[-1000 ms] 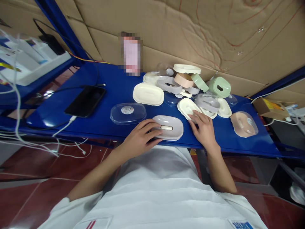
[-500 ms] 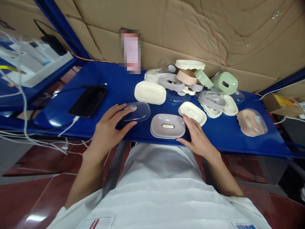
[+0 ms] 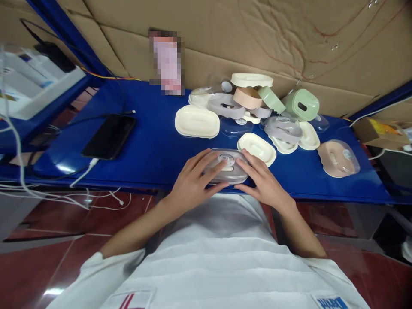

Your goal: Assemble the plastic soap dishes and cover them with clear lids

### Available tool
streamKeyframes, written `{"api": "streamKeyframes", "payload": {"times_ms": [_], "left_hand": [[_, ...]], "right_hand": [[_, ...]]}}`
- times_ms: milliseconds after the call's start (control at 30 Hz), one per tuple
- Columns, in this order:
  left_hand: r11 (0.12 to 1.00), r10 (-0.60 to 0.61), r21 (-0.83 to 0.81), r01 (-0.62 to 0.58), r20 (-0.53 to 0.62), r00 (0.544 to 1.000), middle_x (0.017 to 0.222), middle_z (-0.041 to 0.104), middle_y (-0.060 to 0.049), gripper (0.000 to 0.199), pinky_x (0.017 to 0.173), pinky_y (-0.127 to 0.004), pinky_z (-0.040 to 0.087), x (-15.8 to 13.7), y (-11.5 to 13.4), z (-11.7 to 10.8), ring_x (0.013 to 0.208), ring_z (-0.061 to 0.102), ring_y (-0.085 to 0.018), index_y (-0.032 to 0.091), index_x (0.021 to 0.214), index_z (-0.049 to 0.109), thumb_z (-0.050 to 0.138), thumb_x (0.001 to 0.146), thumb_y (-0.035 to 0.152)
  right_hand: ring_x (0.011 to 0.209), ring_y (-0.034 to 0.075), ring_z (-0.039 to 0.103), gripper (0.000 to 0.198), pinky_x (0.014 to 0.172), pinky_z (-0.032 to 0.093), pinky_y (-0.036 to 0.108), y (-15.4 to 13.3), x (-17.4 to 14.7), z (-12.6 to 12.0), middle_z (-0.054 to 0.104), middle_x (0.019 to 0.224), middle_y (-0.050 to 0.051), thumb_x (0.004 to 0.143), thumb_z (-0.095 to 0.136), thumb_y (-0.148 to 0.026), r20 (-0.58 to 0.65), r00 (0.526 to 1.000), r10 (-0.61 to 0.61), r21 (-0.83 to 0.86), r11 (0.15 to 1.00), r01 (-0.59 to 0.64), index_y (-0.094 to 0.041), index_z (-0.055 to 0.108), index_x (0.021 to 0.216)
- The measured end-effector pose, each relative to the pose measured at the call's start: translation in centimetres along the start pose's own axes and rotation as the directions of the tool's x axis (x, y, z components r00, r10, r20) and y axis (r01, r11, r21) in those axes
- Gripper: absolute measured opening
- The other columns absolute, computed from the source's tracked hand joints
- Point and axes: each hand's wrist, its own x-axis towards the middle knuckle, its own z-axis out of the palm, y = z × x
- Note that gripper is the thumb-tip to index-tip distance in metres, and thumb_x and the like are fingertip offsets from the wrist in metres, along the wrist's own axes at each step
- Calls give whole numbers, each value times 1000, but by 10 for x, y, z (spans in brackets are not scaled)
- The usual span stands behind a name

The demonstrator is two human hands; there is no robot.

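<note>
While left hand (image 3: 190,184) and right hand (image 3: 268,184) spread wide over its ends, whether clamped I cannot tell, one clear lid (image 3: 226,158) lies over a grey dish (image 3: 234,176) at the front of the table (image 3: 151,150), probably light, stiff, slick, best held by its rim.

Lid (image 3: 226,160) on dish (image 3: 222,177), phone (image 3: 109,136) to left

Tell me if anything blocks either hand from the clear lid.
Nothing visible does: the left hand and right hand both touch the clear lid over the grey dish. The nearest cream tray lies beyond, not between.
</note>
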Motion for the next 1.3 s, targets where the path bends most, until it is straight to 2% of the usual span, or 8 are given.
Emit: {"api": "streamKeyframes", "payload": {"times_ms": [433,633,767,867,900,1067,1200,1300], "left_hand": [[988,73,-137,-66,50,996,161,57,-14,75,123,-60,51,-8,-10,-9,157,48,-36,35,165,46,79,99,27],[979,48,-202,-35,60,997,173,38,-20,80,124,-60,49,-10,-11,-17,160,43,-38,34,172,32,73,103,37],[998,-15,-68,17,35,999,173,39,-19,77,126,-58,47,-6,-18,-24,160,43,-36,31,171,32,71,105,32],[993,-76,87,74,22,997,172,44,-18,69,127,-56,44,6,-28,-32,159,45,-36,29,169,38,66,106,34],[984,-122,132,116,35,992,173,43,-17,66,128,-56,42,12,-32,-34,160,44,-37,28,169,39,63,107,35],[918,-321,285,275,130,938,179,33,-18,63,133,-65,28,39,-42,-34,167,31,-41,20,170,39,49,110,37],[919,-304,315,239,175,936,158,62,-16,58,135,-71,16,43,-46,-27,158,46,-39,24,164,50,53,107,29],[919,-284,329,216,173,943,158,61,-15,54,135,-69,19,39,-48,-26,154,50,-38,26,159,56,57,105,28]], "right_hand": [[163,33,40,78,130,46,53,-5,-4,0,32,181,10,106,69,-42,-19,1000,11,15,1000,-11,-36,29,174],[151,40,56,79,124,53,54,8,-15,-20,49,171,11,100,79,-37,-256,965,-60,-109,993,32,-38,41,169],[150,49,54,81,121,47,68,52,-59,-72,58,160,24,92,86,-43,-606,794,48,-292,915,-278,-25,53,164],[144,44,60,81,109,54,55,102,-125,-106,64,153,24,83,92,-54,-846,533,18,-323,779,-537,-30,63,155],[143,44,60,83,101,58,55,118,-149,-112,63,153,24,81,92,-58,-892,450,46,-274,738,-617,-31,64,154],[142,54,55,70,113,39,79,163,-222,-103,63,144,20,85,82,-57,-931,243,273,-87,482,-872,-20,64,141],[145,57,51,62,112,37,79,167,-218,-88,56,148,21,84,79,-58,-867,232,441,3,470,-883,-23,65,134],[142,59,54,69,108,43,77,172,-214,-85,56,150,26,81,81,-54,-826,254,503,-12,435,-900,-22,66,140]]}}
